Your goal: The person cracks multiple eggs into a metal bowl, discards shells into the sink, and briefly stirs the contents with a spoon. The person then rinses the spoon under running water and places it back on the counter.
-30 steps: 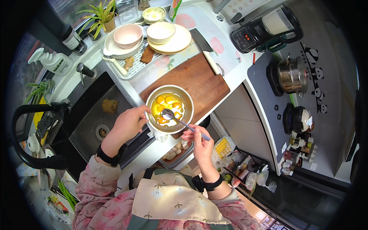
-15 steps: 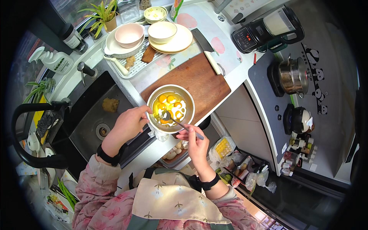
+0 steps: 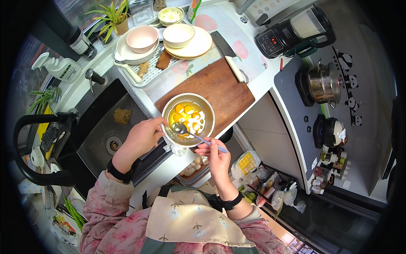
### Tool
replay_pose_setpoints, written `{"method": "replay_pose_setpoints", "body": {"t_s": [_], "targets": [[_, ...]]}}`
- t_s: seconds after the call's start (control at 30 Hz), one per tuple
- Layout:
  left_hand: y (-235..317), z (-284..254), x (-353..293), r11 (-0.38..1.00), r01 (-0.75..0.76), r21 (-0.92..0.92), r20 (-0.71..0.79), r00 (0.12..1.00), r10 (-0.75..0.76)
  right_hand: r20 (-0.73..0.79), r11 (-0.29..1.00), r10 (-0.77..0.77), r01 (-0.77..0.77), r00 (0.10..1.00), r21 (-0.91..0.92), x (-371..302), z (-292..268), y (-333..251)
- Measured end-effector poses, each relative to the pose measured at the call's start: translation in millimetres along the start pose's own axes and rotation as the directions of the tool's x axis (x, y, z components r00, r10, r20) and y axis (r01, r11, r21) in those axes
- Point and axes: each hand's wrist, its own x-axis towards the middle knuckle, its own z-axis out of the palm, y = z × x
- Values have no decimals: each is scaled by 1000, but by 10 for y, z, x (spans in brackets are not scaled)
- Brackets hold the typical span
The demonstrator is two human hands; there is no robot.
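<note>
A metal bowl (image 3: pixel 208 109) sits at the near left corner of the wooden cutting board (image 3: pixel 229 95). Several whole egg yolks (image 3: pixel 189 109) lie in clear egg white inside it. My left hand (image 3: pixel 145 133) pinches the bowl's left rim between thumb and fingers. In my right hand (image 3: pixel 216 160) is a metal spoon (image 3: pixel 179 128), gripped by its handle. The spoon's head is inside the bowl, near the left wall, above or touching the egg; which of these I cannot tell. Below the bowl, a crumpled white thing (image 3: pixel 175 149) rests at the counter edge.
The dark sink (image 3: pixel 95 137) with its black faucet (image 3: pixel 21 148) lies left. Behind the board are a cleaver (image 3: pixel 230 63), a plate (image 3: pixel 204 44) and a pink bowl (image 3: pixel 143 39). A blender (image 3: pixel 292 34) and a steel pot (image 3: pixel 323 84) stand right; an open drawer (image 3: pixel 194 169) is below.
The spoon has shifted slightly left and up in the bowl, and its head has turned so more of it shows. My left hand and the bowl have stayed in place.
</note>
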Motion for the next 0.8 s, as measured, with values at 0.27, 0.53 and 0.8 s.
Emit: {"method": "replay_pose_setpoints", "body": {"t_s": [0.27,0.53,0.8], "targets": [[9,7,0,1000,12,-5,-1,1000,-12,1,976,-152,151,988,-160,-75,58,-91],[-15,13,3,1000,0,-15,-6,1000,0,32,965,-145,149,989,-214,-81,57,-79],[-10,10,7,1000,10,8,-1,1000,-10,12,988,-84,85,996,-127,-62,28,-14]]}}
